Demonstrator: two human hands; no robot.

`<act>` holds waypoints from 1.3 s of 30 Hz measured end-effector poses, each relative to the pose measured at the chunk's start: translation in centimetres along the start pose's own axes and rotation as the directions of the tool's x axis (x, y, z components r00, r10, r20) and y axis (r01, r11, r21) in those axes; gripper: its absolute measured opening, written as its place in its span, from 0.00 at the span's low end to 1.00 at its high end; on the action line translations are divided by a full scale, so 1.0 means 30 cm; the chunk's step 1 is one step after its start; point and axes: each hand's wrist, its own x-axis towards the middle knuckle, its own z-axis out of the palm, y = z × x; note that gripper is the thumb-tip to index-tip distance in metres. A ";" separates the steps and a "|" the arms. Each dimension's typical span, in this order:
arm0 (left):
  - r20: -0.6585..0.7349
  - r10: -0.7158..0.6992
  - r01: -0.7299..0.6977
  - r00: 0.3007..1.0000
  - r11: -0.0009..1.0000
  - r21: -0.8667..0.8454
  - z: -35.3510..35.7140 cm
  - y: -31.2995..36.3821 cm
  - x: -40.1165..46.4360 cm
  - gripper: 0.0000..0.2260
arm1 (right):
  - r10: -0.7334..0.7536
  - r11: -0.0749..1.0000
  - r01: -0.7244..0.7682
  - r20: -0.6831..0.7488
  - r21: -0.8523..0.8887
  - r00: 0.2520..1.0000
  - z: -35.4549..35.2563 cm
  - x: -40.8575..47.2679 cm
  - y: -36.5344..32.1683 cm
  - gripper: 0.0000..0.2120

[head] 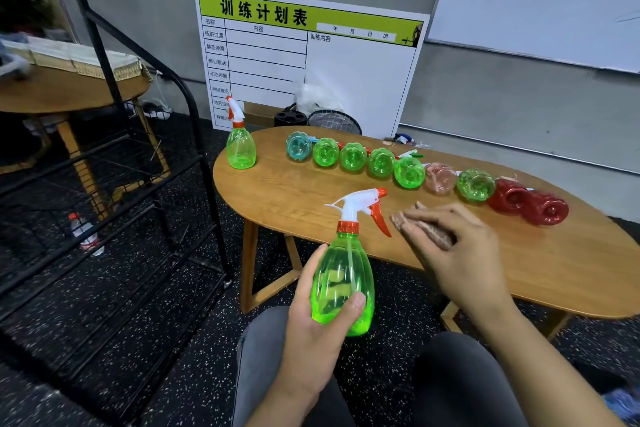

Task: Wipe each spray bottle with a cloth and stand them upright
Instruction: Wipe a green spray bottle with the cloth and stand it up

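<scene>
We hold a green bottle point(343, 282) upright in our left hand point(313, 319), fingers and thumb curled round its body, in front of the surface point(571, 270). Our right hand point(457, 250) lies flat with straight fingers on a brown cloth point(427, 229) on the surface. Farther, a row of bottles point(408, 172) lies on its side. At the far left end one green bottle point(240, 147) stands upright.
</scene>
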 end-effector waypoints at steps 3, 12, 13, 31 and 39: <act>0.018 -0.005 0.005 1.000 1.000 0.005 0.005 -0.005 -0.007 0.34 | -0.010 1.000 0.011 -0.076 0.021 0.997 0.000 0.072 -0.033 0.12; 0.031 -0.002 0.001 1.000 1.000 0.006 0.004 -0.018 -0.005 0.35 | 0.008 1.000 -0.010 -0.072 -0.024 0.997 0.032 0.124 -0.024 0.11; 0.031 -0.003 0.002 1.000 1.000 0.005 0.002 -0.020 -0.005 0.35 | 0.008 1.000 -0.009 -0.047 -0.022 0.999 0.031 0.122 -0.028 0.11; 0.063 0.035 -0.034 0.997 0.999 -0.008 0.092 0.091 0.063 0.43 | -0.111 0.974 0.069 0.184 0.218 0.977 -0.073 0.025 -0.161 0.10; 0.184 0.186 -0.199 0.965 0.979 0.052 0.214 0.320 0.167 0.51 | 0.131 0.844 -0.139 0.052 0.518 0.990 -0.185 0.196 -0.176 0.08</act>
